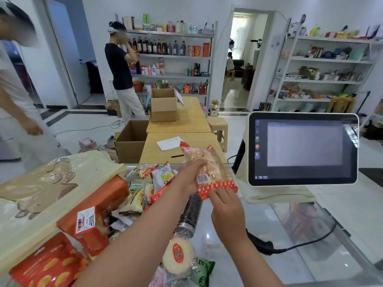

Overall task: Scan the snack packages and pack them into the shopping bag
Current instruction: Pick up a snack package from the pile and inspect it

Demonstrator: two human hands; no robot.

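A clear snack package (209,162) with red dotted ends is held up above the glass counter, its barcode label facing me. My left hand (189,175) grips its left side. My right hand (227,210) pinches its lower red edge from below. A black barcode scanner (262,244) lies on the counter behind my right wrist, its cable running right. A cream shopping bag (53,183) with a brown cartoon print lies flat at the left. Several snack packages (143,193) are heaped between the bag and my arms.
A white checkout screen (303,149) stands at the right on the glass counter (310,235). A dark cylindrical jar (189,214) lies under my arms. Orange boxes (93,216) sit at the left. Two people stand beyond the counter at the left, by wooden tables and cardboard boxes.
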